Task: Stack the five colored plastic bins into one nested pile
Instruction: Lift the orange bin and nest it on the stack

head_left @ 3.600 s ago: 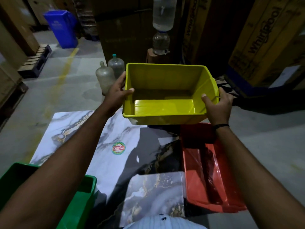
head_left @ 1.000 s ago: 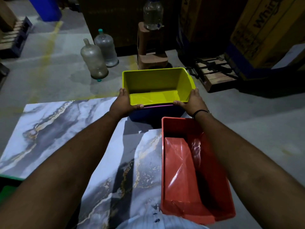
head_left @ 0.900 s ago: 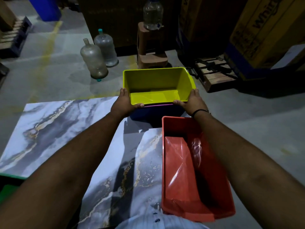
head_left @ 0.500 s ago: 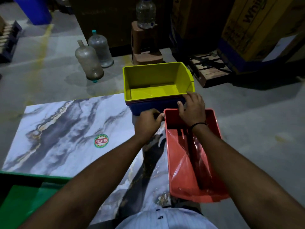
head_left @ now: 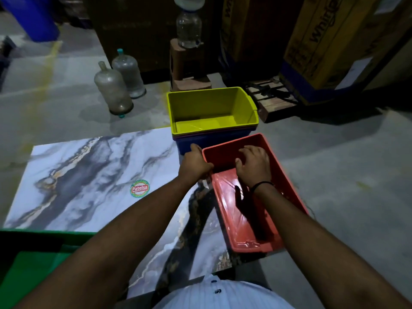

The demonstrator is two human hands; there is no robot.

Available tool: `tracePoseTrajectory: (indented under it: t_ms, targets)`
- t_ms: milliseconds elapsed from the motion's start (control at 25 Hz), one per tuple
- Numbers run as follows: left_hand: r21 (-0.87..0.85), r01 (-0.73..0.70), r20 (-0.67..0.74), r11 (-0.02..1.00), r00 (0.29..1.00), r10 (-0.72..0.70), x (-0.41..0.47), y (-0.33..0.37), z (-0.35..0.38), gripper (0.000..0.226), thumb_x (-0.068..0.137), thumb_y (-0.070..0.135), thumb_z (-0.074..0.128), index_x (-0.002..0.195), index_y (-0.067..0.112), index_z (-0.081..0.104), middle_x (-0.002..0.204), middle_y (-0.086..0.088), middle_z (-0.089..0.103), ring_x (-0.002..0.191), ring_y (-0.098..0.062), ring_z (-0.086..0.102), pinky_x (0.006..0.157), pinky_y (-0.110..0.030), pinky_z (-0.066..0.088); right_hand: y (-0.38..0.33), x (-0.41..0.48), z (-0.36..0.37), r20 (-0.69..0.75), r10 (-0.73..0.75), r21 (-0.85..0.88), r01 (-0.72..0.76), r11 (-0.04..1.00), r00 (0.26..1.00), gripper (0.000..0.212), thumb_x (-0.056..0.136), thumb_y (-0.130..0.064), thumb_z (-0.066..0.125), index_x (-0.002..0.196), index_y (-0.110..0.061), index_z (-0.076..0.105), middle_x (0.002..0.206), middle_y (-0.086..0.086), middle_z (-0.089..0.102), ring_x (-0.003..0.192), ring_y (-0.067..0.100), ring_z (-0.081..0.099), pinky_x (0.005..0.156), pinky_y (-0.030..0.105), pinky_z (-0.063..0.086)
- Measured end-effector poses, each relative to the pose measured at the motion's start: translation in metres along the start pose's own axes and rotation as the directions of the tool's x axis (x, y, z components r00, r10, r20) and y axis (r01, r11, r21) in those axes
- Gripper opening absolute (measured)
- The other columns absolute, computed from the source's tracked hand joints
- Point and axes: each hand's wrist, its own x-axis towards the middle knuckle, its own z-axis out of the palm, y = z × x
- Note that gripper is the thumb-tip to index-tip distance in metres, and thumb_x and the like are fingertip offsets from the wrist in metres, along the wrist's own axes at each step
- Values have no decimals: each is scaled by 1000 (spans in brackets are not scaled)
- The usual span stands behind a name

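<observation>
dim warehouse floor is surrounding a marble-patterned tabletop (head_left: 89, 175). the red bin (head_left: 287, 186) is sitting at its right edge, tilting as the left hand (head_left: 194, 162) is closing on its near-left rim and the right hand (head_left: 253, 166) is curling inside its far end, likely for lifting onto the yellow bin (head_left: 211, 105) nesting in the blue bin (head_left: 200, 139). a green bin (head_left: 33, 259) is waiting nearest.

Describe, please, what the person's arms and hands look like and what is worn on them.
Both forearms are bare, with no sleeves or gloves in view. The right hand has a thin black band around its wrist; the left hand wears nothing at the wrist. No rings are visible in the dim light. At the bottom edge, a white, finely striped shirt with dark buttons shows.
</observation>
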Motion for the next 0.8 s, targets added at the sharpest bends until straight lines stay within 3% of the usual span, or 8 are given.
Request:
tracePoseTrajectory:
  t_ms: [80,160,240,280,400,480,680,800]
  targets:
    - [20,27,-13,999,1000,-27,-6,-9,-7,78,69,29,78,132,15,34,107,-17,70,81,-37,72,73,-49,62,-7,-4,2,79,62,-85,-55,995,995,48,81,-35,59,124,-14,65,139,12,56,133,37,43,115,52,27]
    - [86,58,-3,995,998,-58,-14,-17,-16,106,68,32,80,153,22,17,137,-19,52,101,-43,68,86,-51,58,-13,-10,6,77,111,-253,-88,963,991,56,78,-34,65,130,-16,56,148,14,44,140,40,31,116,59,10]
    - [221,60,13,973,998,-65,-21,-24,-28,116,69,33,80,160,29,8,159,-14,26,124,-45,54,97,-50,52,-20,-13,9,89,150,-316,-115,942,985,68,76,-35,68,138,-18,47,154,16,35,143,42,25,116,61,7]
    - [295,52,16,954,998,-59,-24,-29,-35,112,70,35,78,160,30,12,160,-12,27,129,-44,49,98,-50,50,-23,-13,11,139,160,-307,-112,945,977,71,76,-36,67,142,-19,44,156,17,32,144,41,24,116,61,11]
    - [459,36,25,887,998,-54,-32,-49,-57,76,68,42,62,142,30,50,128,-10,64,118,-37,61,91,-44,51,-33,-10,19,299,79,-259,1,966,951,69,82,-39,63,145,-23,41,163,13,21,152,32,15,118,60,14]
    - [518,43,22,855,998,-63,-33,-69,-67,43,81,45,58,118,25,67,112,-8,71,106,-32,68,80,-36,50,-43,-6,22,373,-41,-205,125,971,927,72,84,-37,62,150,-24,36,168,9,8,155,29,5,120,58,9]
    - [535,46,-78,843,997,-5,-38,-107,-83,40,102,48,41,111,17,65,110,-13,70,100,-36,67,73,-37,46,-77,14,23,538,-326,40,363,931,777,82,88,-28,65,158,-21,24,169,8,-1,156,25,2,124,45,5]
    - [527,81,-131,846,991,-13,-42,-127,-92,37,103,45,38,114,18,60,110,-17,69,101,-40,67,80,-42,50,-94,15,24,489,-330,124,310,943,808,78,90,-23,64,157,-18,25,169,11,6,156,29,8,124,45,5]
